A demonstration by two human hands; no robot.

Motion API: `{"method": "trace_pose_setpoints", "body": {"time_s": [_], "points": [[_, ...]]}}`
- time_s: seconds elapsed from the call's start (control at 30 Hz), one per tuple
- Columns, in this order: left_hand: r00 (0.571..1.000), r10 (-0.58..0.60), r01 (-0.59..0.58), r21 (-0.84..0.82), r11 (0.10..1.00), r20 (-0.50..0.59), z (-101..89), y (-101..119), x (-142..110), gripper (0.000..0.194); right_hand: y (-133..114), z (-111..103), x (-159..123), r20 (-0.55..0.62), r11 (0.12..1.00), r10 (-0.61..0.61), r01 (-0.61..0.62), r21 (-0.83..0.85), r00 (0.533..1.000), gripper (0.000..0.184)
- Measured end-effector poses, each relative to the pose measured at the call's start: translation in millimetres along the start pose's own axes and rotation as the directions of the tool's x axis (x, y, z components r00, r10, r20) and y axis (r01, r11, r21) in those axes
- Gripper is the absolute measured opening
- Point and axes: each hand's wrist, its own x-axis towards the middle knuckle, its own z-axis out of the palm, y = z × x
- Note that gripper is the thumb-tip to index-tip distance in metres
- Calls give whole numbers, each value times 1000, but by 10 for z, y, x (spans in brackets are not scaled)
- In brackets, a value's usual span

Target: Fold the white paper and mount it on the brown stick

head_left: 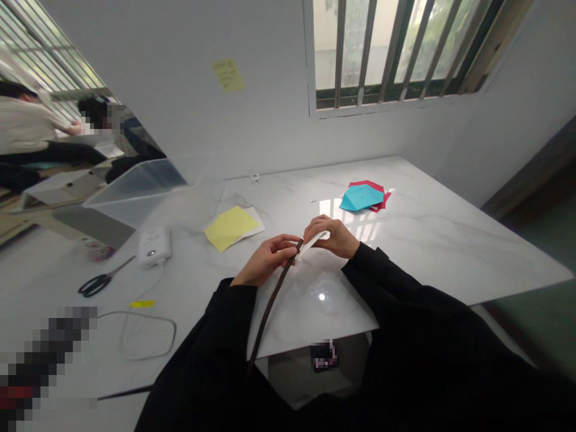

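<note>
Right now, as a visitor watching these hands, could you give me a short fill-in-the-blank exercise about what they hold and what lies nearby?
The left hand grips a dark strap, and the right hand pinches a ____ strip of material.
The blue sheet lies on top of a ____ sheet.
Black-handled scissors lie on a ____ tabletop.

Missing words: white; red; marble.

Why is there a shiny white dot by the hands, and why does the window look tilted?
In the head view, the dot is glare on the polished marble tabletop, probably from a lamp; window light also makes pale patches there. Also in the head view, a wide lens seems to bend the window bars, so they lean.
</note>
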Motion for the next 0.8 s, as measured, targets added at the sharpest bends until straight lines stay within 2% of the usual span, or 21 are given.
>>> {"method": "trace_pose_setpoints", "body": {"time_s": [0.2, 0.57, 0.8], "points": [[1000, 12, -11, 64, 998, -7, 23, 15, -1, 35, 2, 16, -25, 2, 996, 83, -83, 15, 997, 15], [1000, -9, 9, -36, 999, 16, 4, -16, -7, 38, -19, 18, 1, -6, 1000, 1, -1, 27, 1000, 15], [1000, -15, 17, -58, 998, 22, 21, 13, -13, 39, -32, 11, -10, 8, 998, 63, -64, 22, 998, 15]]}}
